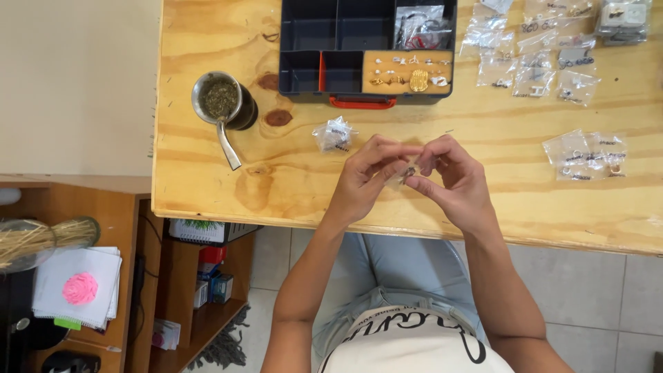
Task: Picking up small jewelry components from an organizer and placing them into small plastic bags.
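Both hands meet above the counter (pixel 483 207): left hand (pixel 366 176) and right hand (pixel 452 176) pinch, fingertips together, a small dark trinket (pixel 409 170), possibly bagged, held between them, equally near each.

Pale knotty-pine tabletop (pixel 483 207) carries a dark navy organiser box (pixel 307 41) with a red handle (pixel 362 103), gold trinkets (pixel 418 80) in its tan compartment, clear bags (pixel 532 62) beside it.
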